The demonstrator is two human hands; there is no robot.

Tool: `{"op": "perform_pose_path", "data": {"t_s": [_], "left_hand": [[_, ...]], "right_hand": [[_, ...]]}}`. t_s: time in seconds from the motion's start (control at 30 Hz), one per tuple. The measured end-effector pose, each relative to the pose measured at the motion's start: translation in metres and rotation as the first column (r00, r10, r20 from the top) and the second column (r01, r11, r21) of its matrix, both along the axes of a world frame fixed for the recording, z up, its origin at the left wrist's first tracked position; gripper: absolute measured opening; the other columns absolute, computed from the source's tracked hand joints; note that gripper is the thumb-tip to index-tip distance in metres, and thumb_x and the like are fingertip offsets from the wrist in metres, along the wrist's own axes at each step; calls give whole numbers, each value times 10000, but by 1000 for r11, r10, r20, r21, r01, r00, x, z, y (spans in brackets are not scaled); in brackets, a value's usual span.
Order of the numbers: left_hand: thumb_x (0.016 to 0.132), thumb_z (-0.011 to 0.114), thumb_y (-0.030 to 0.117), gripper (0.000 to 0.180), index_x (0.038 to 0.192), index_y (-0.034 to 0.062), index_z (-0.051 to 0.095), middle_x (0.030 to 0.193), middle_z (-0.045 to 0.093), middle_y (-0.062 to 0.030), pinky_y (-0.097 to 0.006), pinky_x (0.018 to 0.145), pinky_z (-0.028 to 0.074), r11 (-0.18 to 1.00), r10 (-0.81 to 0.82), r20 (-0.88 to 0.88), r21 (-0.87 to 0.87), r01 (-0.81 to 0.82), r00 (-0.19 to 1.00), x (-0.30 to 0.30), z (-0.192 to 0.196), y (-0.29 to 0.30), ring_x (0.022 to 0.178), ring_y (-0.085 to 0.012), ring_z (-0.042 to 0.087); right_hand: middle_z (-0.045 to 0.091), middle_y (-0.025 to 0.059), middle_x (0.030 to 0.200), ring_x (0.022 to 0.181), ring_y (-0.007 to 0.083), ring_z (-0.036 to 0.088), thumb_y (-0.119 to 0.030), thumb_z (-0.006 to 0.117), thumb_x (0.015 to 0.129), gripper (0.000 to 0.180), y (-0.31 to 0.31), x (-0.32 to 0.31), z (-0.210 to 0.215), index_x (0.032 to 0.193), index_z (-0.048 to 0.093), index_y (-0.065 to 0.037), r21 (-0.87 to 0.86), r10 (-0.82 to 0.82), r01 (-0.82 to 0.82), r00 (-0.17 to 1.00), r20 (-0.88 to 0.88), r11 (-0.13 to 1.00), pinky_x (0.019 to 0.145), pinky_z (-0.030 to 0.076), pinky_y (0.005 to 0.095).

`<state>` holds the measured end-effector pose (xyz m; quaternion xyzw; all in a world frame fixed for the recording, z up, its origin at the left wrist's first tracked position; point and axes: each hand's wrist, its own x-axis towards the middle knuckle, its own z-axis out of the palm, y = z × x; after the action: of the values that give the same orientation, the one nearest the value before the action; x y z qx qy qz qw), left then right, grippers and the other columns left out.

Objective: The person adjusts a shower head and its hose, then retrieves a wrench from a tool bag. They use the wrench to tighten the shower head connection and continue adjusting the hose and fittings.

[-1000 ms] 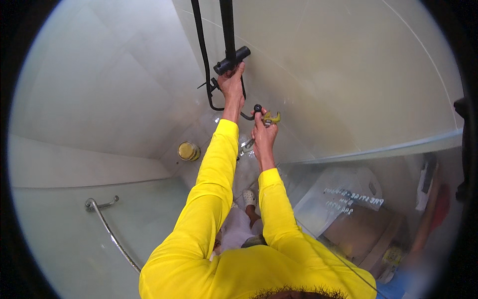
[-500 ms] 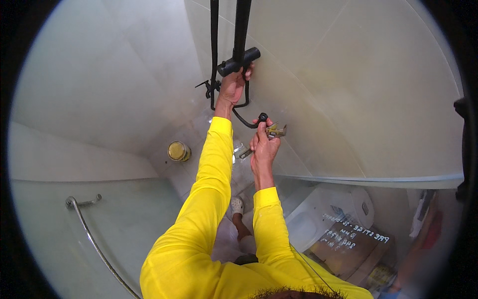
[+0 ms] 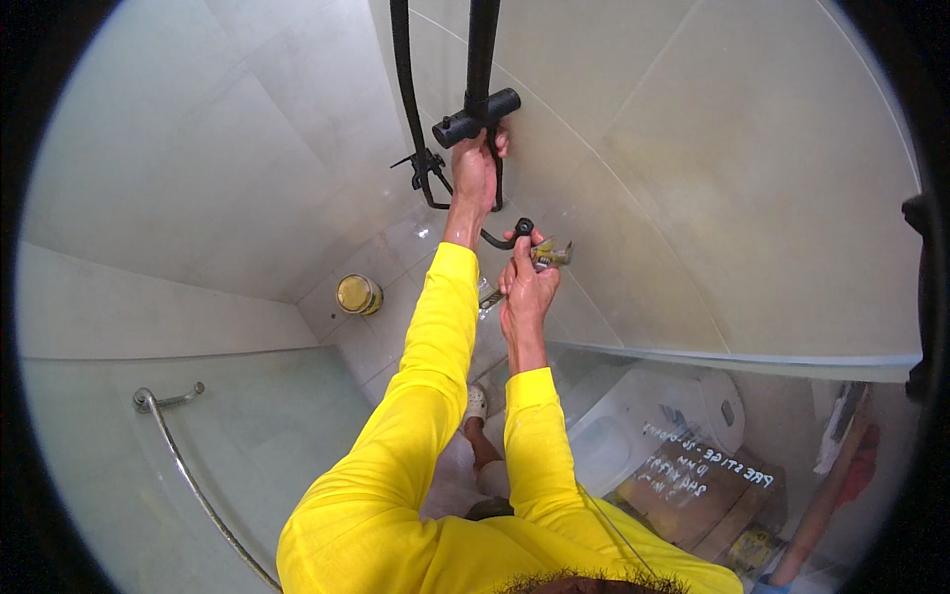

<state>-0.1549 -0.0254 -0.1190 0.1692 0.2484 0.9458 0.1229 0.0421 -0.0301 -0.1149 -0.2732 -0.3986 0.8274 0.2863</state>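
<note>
Against the wall, just below a black cylindrical shower fitting (image 3: 477, 118), my left hand (image 3: 475, 176) is closed around a black hose (image 3: 498, 176); the fitting hides part of its fingers. My right hand (image 3: 527, 287), lower and to the right, grips an adjustable wrench (image 3: 550, 255), its worn yellowish head sticking out beside the fingers and its handle below. The thumb and fingertips of that hand also pinch a black hose end with a nut (image 3: 523, 229). This hose runs left and disappears behind my left wrist.
A black tap (image 3: 421, 170) juts from the wall left of my left hand. On the tiled floor stands a yellow-topped tin (image 3: 358, 295). At lower left is a glass panel with a curved metal handle (image 3: 188, 473). A toilet (image 3: 683, 406) and cardboard box (image 3: 693, 500) show through glass at right.
My left hand and forearm have shifted slightly right, and the hanging hose has swung a little left at its top. The right hand keeps its hold on the wrench and hose end.
</note>
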Motion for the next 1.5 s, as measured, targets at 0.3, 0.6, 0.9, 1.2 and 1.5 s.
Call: {"op": "perform_pose_path", "data": {"t_s": [0.3,0.6,0.9,1.2,1.5], "left_hand": [[1087,563,162,246,1271,3,599,1075,657,-94,-348,832,464,997,-50,-43,-68,47,998,-3,5,-8,963,-191,582],[1091,553,181,248,1268,17,609,1057,646,-65,-325,814,445,998,-36,-57,-52,33,998,4,4,-9,929,-165,564],[1109,510,173,226,1248,16,592,1038,628,-67,-340,787,436,1000,-15,24,-1,15,1000,9,6,-8,901,-160,537],[1086,574,164,168,1178,27,602,1001,598,-30,-321,770,415,998,-62,43,-27,63,997,8,4,-10,876,-149,513],[1096,561,196,197,1206,42,618,1092,642,-69,-336,831,423,992,-124,2,-6,124,992,3,0,-13,926,-187,534]], "right_hand": [[750,59,1007,480,16,381,-153,686,1057,242,0,-1,-1,1272,667,-44,-24,-31,31,999,-39,999,421,326,237],[751,56,1013,481,15,378,-151,687,1055,236,2,0,-1,1268,674,-47,1,-31,31,998,-47,1000,420,325,233],[745,88,1038,483,19,379,-156,679,1062,265,3,0,2,1295,631,-39,-18,-33,32,999,-27,999,422,341,227],[760,68,1028,485,14,389,-165,695,1052,247,1,-1,2,1268,668,-48,-5,-57,57,997,-49,998,416,325,228],[756,69,1017,487,16,394,-166,695,1053,286,2,0,0,1304,650,-36,8,-31,32,999,-36,999,418,329,226]]}}
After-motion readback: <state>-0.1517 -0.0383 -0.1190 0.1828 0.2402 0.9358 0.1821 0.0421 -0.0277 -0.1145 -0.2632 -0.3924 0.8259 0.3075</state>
